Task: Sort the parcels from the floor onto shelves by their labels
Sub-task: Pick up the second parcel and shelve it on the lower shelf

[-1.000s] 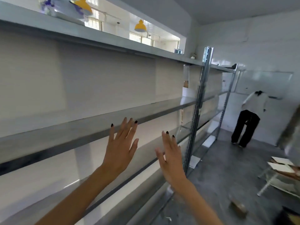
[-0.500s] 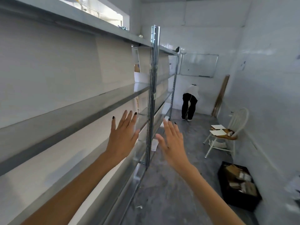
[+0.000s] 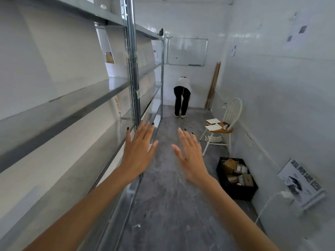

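Holding nothing, fingers (image 3: 145, 134) straight, the left hand (image 3: 138, 156) and right hand (image 3: 192, 160) hover well left of parcels (image 3: 238, 173).

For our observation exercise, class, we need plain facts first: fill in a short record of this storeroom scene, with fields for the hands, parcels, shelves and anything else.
left grip: open, fingers straight, holding nothing
right grip: open, fingers straight, holding nothing
parcels: in black crate on floor by right wall
shelves: metal, along left side
other: white chair with papers; person bending over at far end
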